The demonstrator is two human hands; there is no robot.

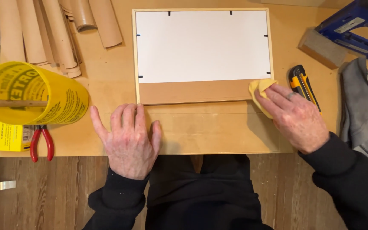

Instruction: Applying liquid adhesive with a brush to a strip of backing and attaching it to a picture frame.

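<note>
A wooden picture frame (203, 9) lies face down on the workbench, its back showing a white sheet (203, 44) above a brown strip of backing (192, 91). My left hand (128, 138) rests flat, fingers spread, on a brown paper band (209, 132) just below the frame's lower left corner. My right hand (292, 115) presses a yellow cloth (260, 87) against the frame's lower right corner.
Rolls of brown paper (56, 30) lie at the back left. A yellow tub (35, 93) with a wooden stick stands at left, red pliers (41, 142) below it. A yellow-black utility knife (303, 85), a blue staple gun (354, 27) and a grey rag (360, 106) lie at right.
</note>
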